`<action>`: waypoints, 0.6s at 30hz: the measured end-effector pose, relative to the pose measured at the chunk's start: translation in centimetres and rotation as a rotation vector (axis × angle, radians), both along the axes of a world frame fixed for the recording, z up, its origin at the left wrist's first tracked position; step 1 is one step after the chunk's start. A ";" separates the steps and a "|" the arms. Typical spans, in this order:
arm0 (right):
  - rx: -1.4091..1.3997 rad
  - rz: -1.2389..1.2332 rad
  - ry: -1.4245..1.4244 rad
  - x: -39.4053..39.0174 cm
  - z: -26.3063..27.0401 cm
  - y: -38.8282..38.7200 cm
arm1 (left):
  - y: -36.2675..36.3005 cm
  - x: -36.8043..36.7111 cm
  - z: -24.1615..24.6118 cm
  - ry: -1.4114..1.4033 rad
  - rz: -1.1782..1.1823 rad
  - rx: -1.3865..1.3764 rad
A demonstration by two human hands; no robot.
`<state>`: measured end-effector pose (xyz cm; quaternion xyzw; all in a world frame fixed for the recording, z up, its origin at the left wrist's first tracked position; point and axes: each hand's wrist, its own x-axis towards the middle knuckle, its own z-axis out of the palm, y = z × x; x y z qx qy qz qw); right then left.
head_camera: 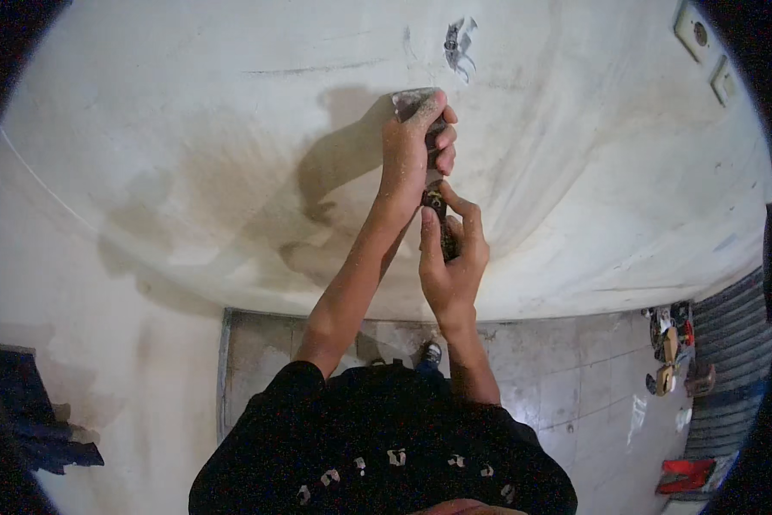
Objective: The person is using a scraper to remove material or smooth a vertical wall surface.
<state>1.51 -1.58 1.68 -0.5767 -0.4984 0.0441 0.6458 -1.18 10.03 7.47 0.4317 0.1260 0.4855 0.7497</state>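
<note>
My left hand (pixel 418 132) is dusty and wrapped around a dark, dust-covered hand tool (pixel 408 106). The tool's broad upper end shows beyond my thumb, close to a whitish wall (pixel 540 161); whether it touches the wall I cannot tell. Just below, my right hand (pixel 457 251) grips a dark lower piece (pixel 435 201) with a small yellowish mark, between thumb and fingers. That piece lines up with the upper tool and looks like its lower end, though my fingers hide much of the join. A long shadow of hands and tool falls on the wall to the left.
Grey wires or strips (pixel 460 48) stick out of the wall above my hands. Wall sockets (pixel 700 33) sit at upper right. Below lies a tiled floor (pixel 553 386), with assorted items (pixel 669 347) and a red object (pixel 685 475) beside a corrugated shutter (pixel 727 341). Dark cloth (pixel 44 425) hangs at lower left.
</note>
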 end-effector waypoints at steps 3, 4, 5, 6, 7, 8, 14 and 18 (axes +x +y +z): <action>-0.112 0.235 0.499 0.3 -2.7 -1.5 | 0.1 0.8 -4.5 0.015 -0.012 -0.052; -0.129 0.249 0.496 0.4 -4.3 -1.6 | -0.2 0.7 -5.9 0.044 -0.007 -0.088; -0.127 0.257 0.494 0.7 -5.4 -1.3 | -0.1 0.8 -7.1 0.074 -0.002 -0.123; -0.120 0.279 0.527 0.6 -6.0 -1.4 | -0.3 0.6 -7.3 0.075 -0.013 -0.119; -0.112 0.300 0.561 0.6 -6.3 -1.5 | -0.3 0.6 -7.4 0.078 -0.011 -0.122; -0.089 0.295 0.561 0.5 -6.5 -1.4 | -0.3 0.5 -7.4 0.062 -0.036 -0.160; -0.161 0.340 0.592 0.5 -5.0 -1.9 | -0.4 0.0 -6.8 0.046 -0.042 -0.129; -0.143 0.362 0.575 0.3 -5.8 -2.0 | -0.3 -0.1 -7.5 0.061 -0.042 -0.179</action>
